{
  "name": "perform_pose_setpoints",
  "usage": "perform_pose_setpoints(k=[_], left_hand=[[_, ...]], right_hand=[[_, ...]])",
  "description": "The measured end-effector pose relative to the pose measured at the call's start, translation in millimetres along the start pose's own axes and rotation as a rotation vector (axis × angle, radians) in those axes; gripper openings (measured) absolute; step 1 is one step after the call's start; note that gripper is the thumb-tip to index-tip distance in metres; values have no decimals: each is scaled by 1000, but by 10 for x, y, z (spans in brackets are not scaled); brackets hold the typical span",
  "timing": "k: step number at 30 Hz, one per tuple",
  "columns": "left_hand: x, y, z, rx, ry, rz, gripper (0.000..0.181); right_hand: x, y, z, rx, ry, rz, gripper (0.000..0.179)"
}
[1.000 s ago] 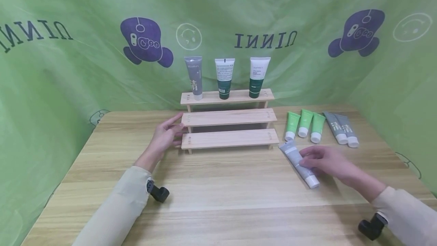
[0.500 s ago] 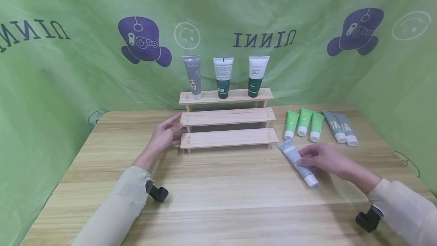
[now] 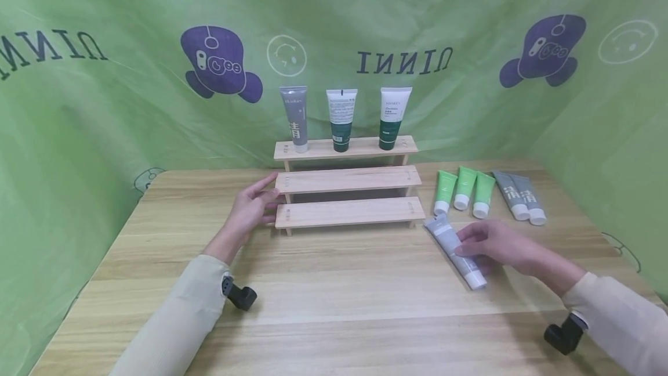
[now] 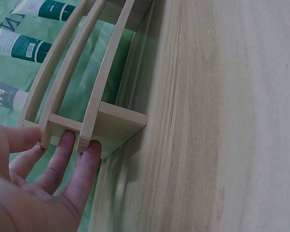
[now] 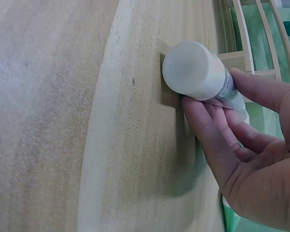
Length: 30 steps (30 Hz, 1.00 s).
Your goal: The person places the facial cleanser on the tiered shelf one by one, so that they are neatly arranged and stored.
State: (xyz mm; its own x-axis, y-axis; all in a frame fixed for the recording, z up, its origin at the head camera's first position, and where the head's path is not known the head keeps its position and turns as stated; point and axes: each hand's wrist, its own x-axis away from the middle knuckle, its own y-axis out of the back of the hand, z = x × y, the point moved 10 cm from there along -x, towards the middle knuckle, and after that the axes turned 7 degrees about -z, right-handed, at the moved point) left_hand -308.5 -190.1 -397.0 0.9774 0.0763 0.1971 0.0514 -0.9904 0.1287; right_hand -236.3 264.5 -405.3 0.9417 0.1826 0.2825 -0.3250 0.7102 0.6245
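Observation:
In the head view my left hand [image 3: 249, 208] holds the left end of a three-tier wooden display rack [image 3: 349, 212]. The left wrist view has the thumb and fingertips against the ends of its lower two tiers. My right hand [image 3: 498, 245] pinches a grey squeeze tube [image 3: 455, 252] between thumb and fingers, right of the rack. Its white cap [image 5: 187, 70] points toward me, close above the tabletop, with a shadow below. On the top tier stand, caps down, a grey tube [image 3: 296, 118] and two white-and-green tubes [image 3: 341, 119], [image 3: 394, 118].
Behind my right hand lie several tubes: three small green ones [image 3: 464, 188] and two overlapping grey ones [image 3: 520, 197]. All rest on the wood-grain table [image 3: 339, 318]. A green printed curtain [image 3: 334, 10] hangs along the back and sides.
The camera view has shifted slightly. Both hands stay nearly where they were, with the grey tube still in the right hand at almost the same spot.

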Motion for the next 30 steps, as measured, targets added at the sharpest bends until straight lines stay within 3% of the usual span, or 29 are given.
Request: perform_pose_setpoints(k=[19,30], left_hand=[[8,-1,-7,-2,-1,1,55],[8,-6,-9,-10,-2,-1,54]], right_hand=[[141,-47,-66,-356,-16,14,60],[238,-86,50,-484,54,7,59]])
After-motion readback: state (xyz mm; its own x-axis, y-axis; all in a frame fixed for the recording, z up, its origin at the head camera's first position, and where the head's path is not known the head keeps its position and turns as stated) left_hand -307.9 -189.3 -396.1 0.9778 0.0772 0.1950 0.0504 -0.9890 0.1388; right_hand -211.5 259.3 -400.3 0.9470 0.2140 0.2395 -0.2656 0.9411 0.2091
